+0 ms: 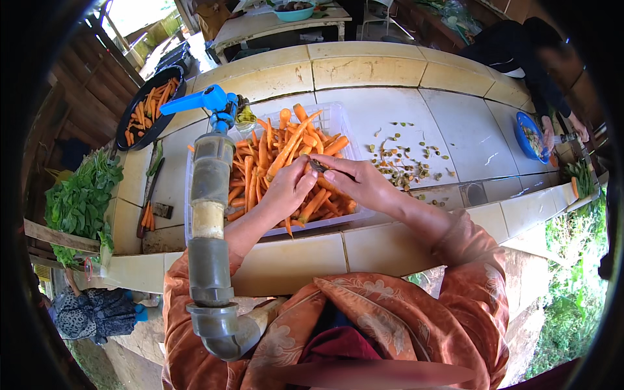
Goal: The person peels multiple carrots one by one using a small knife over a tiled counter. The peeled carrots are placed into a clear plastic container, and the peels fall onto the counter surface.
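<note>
In front of me, a translucent plastic crate (352, 124) is heaped with orange carrots (263, 153), their leaf tops gone. My left hand (295, 187) is above the heap, its fingers pinched around a carrot (307, 168) that they mostly hide. Close against it, my right hand (356, 178) grips a small dark-bladed knife (319, 166), with the blade at the left fingertips. The knife's handle is hidden in my right palm. On the white tiles right of the crate lie many cut carrot tops (402, 165) and thin orange scraps.
A grey pipe (210, 185) with a blue-handled tap (195, 101) rises left of my hands. Farther left are a black basin (163, 124) of carrots, leafy greens (85, 195) and a long dark tool (155, 187). At right, another person's hands (548, 134) are by a blue bowl (529, 139).
</note>
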A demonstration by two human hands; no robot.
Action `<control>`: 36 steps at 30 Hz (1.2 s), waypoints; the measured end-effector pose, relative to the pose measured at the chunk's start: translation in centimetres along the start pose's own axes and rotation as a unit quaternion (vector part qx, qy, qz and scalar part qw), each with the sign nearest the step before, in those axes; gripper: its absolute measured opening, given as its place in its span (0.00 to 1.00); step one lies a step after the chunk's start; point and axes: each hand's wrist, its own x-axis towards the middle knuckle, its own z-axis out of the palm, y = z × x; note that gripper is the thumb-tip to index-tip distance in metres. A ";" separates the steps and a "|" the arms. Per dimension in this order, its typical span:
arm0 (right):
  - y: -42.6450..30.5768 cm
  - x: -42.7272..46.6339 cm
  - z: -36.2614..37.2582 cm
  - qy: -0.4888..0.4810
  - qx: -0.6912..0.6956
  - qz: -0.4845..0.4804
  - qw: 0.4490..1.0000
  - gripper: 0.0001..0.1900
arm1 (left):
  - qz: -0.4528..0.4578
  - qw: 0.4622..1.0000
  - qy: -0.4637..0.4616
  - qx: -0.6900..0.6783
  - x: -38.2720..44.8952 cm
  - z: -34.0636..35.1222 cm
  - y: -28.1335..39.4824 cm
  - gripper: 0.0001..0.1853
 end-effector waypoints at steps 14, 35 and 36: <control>0.2 1.1 -2.3 0.051 0.264 0.054 0.962 0.19 | -0.063 0.996 -0.055 -0.040 1.1 -2.1 0.8 0.12; 4.9 -0.1 -10.8 -0.009 -0.356 0.046 0.933 0.26 | 0.237 0.846 -0.188 0.438 6.3 -0.9 -3.5 0.11; 4.9 0.1 -10.6 -0.012 -0.354 0.034 0.934 0.26 | 0.258 0.827 -0.187 0.463 6.7 -0.8 -3.6 0.11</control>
